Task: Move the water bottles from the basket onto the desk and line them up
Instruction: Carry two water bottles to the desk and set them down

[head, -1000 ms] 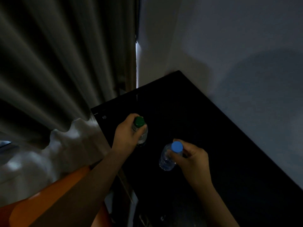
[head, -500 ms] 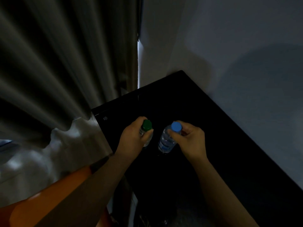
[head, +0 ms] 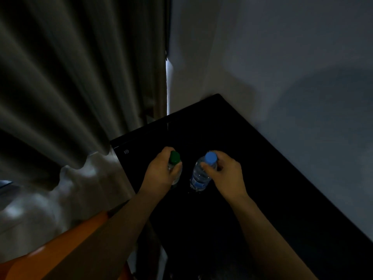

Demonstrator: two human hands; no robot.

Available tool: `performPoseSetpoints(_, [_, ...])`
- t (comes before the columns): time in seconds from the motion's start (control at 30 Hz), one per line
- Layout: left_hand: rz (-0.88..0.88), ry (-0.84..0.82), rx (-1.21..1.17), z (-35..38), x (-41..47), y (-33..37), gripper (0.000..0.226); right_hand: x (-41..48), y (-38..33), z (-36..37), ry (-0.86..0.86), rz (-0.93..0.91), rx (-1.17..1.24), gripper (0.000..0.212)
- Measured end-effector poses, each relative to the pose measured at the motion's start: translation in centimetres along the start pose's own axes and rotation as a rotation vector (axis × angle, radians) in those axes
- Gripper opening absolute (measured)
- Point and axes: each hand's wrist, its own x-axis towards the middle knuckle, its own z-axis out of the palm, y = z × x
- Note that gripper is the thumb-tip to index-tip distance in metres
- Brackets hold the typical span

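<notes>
Both hands have drawn together: left hand (head: 161,174) grips the green-capped bottle (head: 174,166), right hand (head: 226,174) the blue-capped bottle (head: 201,174), 2 side by side on the bench (head: 282,199), neither released.

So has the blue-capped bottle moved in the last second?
Yes. The blue-capped bottle, held by the right hand, has travelled across the black desk toward its far corner, ending close beside the green-capped bottle.

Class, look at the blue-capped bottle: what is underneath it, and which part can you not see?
Under the blue-capped bottle lies the black desk. The right hand has it in its grip near the cap. Whether its base touches the desk cannot be told; the dark surface hides the contact.
</notes>
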Motion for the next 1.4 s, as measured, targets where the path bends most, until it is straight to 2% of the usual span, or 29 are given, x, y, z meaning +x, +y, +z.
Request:
performPoseSetpoints(0.03, [0.001,-0.006,0.019,0.0,0.0,0.1,0.024,0.0,-0.1,-0.3,-0.015,0.009,-0.041,0.026])
performPoseSetpoints(0.13, [-0.027,-0.027,0.075,0.0,0.2,0.7,0.023,-0.3,-0.8,-1.9,-0.094,0.064,-0.264,0.069])
performPoseSetpoints(0.17, [-0.041,-0.035,0.085,-0.1,0.2,0.9,0.022,-0.5,-1.0,-2.6,-0.136,0.063,-0.364,0.077])
performPoseSetpoints(0.2, [-0.057,-0.049,0.095,-0.2,0.2,1.1,0.022,-0.9,-1.2,-3.3,-0.170,0.047,-0.463,0.078])
performPoseSetpoints(0.3, [-0.082,-0.092,0.158,-0.5,0.5,1.9,0.023,-2.3,-1.2,-4.9,-0.250,0.012,-0.680,0.055])
performPoseSetpoints(0.37, [-0.086,-0.138,0.226,-0.8,0.8,2.9,0.023,-3.2,-1.0,-5.5,-0.287,0.031,-0.755,0.047])
performPoseSetpoints(0.43, [-0.086,-0.178,0.300,-1.3,0.8,4.0,0.034,-4.0,-0.9,-6.1,-0.305,0.048,-0.782,0.042])
performPoseSetpoints(0.53, [-0.048,-0.185,0.386,-2.4,-0.1,5.7,0.056,-5.1,-1.0,-6.8,-0.302,0.064,-0.759,0.040])
performPoseSetpoints(0.67, [0.008,-0.245,0.492,-4.0,-3.2,7.3,0.058,-7.0,-1.6,-7.4,-0.332,0.076,-0.733,0.048])
performPoseSetpoints(0.73, [0.011,-0.322,0.453,-4.4,-5.2,7.4,0.060,-8.3,-2.2,-7.4,-0.340,0.083,-0.725,0.052])
performPoseSetpoints(0.93, [0.049,-0.513,0.438,-5.5,-10.9,7.8,0.057,-13.7,-4.3,-6.2,-0.300,0.130,-0.705,0.053])
performPoseSetpoints(1.13, [0.115,-0.615,0.366,-7.0,-15.8,7.8,0.049,-21.4,-6.1,-4.6,-0.255,0.256,-0.679,0.044])
performPoseSetpoints(1.4, [0.289,-0.808,0.327,-5.6,-21.0,11.5,0.045,-32.6,-6.5,-4.9,-0.004,0.462,-0.670,0.045])
